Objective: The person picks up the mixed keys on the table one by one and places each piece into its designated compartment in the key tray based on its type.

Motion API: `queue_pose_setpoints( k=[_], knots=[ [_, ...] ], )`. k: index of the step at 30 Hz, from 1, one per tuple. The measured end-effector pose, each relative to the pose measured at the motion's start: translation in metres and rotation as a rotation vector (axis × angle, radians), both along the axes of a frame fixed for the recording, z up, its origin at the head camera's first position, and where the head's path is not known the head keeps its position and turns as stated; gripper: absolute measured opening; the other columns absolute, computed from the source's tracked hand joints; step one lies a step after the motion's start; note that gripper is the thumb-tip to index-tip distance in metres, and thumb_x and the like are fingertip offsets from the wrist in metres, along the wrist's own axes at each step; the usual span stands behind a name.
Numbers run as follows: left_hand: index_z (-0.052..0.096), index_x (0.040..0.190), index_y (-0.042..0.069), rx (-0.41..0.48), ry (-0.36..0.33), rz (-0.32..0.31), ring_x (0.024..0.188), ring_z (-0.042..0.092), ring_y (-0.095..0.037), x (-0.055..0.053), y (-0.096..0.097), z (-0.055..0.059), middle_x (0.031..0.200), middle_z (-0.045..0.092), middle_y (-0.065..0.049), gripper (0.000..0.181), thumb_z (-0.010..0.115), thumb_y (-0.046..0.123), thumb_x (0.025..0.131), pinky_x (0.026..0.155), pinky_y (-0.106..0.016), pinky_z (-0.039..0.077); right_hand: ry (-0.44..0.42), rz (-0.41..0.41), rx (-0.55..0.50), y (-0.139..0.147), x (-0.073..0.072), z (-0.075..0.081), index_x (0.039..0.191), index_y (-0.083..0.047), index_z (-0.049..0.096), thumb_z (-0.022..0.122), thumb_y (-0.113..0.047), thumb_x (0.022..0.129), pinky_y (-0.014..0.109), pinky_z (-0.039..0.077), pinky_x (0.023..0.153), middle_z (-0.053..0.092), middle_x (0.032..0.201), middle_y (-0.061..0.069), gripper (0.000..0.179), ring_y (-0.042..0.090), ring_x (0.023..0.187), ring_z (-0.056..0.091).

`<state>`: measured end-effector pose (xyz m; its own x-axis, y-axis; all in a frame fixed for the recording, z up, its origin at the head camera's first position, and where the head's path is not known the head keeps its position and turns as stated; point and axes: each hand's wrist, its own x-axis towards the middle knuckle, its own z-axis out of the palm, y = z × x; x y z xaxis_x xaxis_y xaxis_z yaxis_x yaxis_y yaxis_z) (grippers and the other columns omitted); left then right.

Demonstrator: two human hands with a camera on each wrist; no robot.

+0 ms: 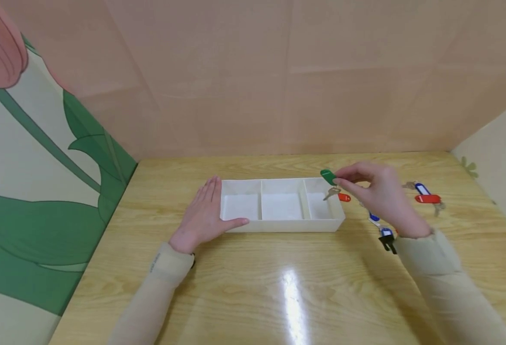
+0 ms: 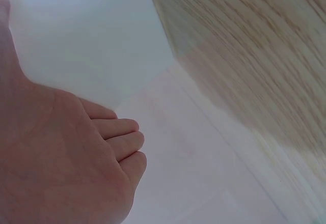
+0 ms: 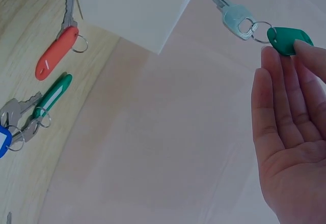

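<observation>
A long white box [image 1: 287, 226] with three compartments lies on the wooden table. Its left end is touched by my left hand [image 1: 201, 215], fingers straight along the end wall and thumb across the front rim. My right hand [image 1: 375, 191] pinches a green key tag [image 1: 328, 176] between thumb and fingers, above the box's right end. From the tag's ring a silver key [image 3: 237, 20] hangs over the right compartment in the head view. All three compartments show bare white floors.
Right of the box lie a red key tag [image 1: 344, 197], another red tag [image 1: 428, 199] by a blue one [image 1: 422, 189], and a blue tag [image 1: 385, 232] with a black piece [image 1: 388, 243]. Another green tag [image 3: 53, 95] lies near keys. A pinkish wall [image 1: 235, 96] rises behind the table.
</observation>
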<state>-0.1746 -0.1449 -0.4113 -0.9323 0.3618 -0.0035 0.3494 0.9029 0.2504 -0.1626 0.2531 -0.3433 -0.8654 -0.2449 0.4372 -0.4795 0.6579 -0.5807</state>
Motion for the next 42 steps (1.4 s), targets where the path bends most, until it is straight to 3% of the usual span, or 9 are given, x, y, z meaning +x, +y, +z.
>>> queue_pose_setpoints(
  k=[7,27,34,42],
  knots=[
    [0.001,0.16,-0.004,-0.007,-0.002,-0.006,0.154,0.0,-0.028,-0.001,0.001,0.001,0.168,-0.001,-0.019,0.132,0.038,0.094,0.079,0.124,-0.04,0.004,-0.046,-0.011,0.0,0.001,0.001,-0.006,0.102,-0.013,0.078,0.078,-0.009,0.092,0.014,0.054,0.067,0.074,0.098,-0.003,0.011,0.011,0.083,0.068],
    [0.003,0.16,-0.005,0.011,0.006,-0.005,0.154,0.004,-0.031,-0.001,0.001,0.003,0.168,0.002,-0.021,0.132,0.042,0.092,0.08,0.124,-0.042,0.005,-0.061,-0.012,0.014,0.002,-0.003,-0.022,0.102,-0.013,0.079,0.079,-0.008,0.09,0.015,0.053,0.065,0.075,0.096,-0.004,0.012,0.012,0.08,0.068],
    [0.003,0.16,-0.005,0.007,0.0,-0.001,0.154,0.002,-0.029,0.0,0.001,0.002,0.168,0.001,-0.02,0.133,0.042,0.093,0.079,0.124,-0.042,0.005,-0.184,-0.041,0.038,0.003,-0.006,-0.028,0.119,-0.008,0.075,0.075,-0.016,0.095,0.011,0.05,0.078,0.073,0.114,0.006,0.025,0.024,0.099,0.07],
    [0.004,0.16,-0.005,0.012,0.005,-0.001,0.154,0.002,-0.029,0.001,0.001,0.002,0.168,0.002,-0.02,0.133,0.042,0.093,0.079,0.124,-0.042,0.005,-0.182,-0.068,0.013,0.01,-0.004,-0.03,0.121,-0.009,0.075,0.073,-0.026,0.097,0.007,0.046,0.079,0.073,0.115,0.004,0.029,0.026,0.105,0.068]
  ],
)
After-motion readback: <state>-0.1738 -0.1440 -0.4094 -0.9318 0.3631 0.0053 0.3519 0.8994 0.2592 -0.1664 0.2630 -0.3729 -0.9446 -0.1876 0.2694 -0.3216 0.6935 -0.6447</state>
